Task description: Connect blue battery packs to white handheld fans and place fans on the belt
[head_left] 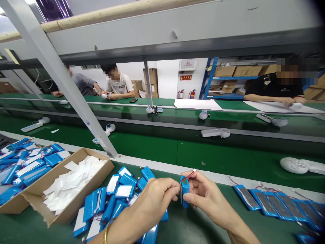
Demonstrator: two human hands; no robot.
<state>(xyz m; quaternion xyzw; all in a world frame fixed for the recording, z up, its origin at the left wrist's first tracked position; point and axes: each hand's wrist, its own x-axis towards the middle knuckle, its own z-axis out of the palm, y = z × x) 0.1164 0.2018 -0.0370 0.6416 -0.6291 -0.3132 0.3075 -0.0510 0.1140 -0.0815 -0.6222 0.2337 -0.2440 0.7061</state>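
My right hand (204,195) grips a blue battery pack (185,193) on edge, thumb on its near side. Red and dark wires with a white connector (194,170) stick up from its top end. Right at the pack's left face, the fingers of my left hand (158,195) are pinched together; whatever they pinch is hidden. Under and beyond my left forearm lies a loose heap of blue battery packs (124,191), several bearing white patches. To the right, several packs with dark grey strips (269,203) lie side by side, wires pointing away from me.
A cardboard box (104,176) of white paper pieces (73,183) stands left, beside more battery packs (33,166). A slanted metal post (76,98) rises there. White handheld devices (215,132) rest on the green conveyor (152,149). Co-workers (120,84) sit across the line.
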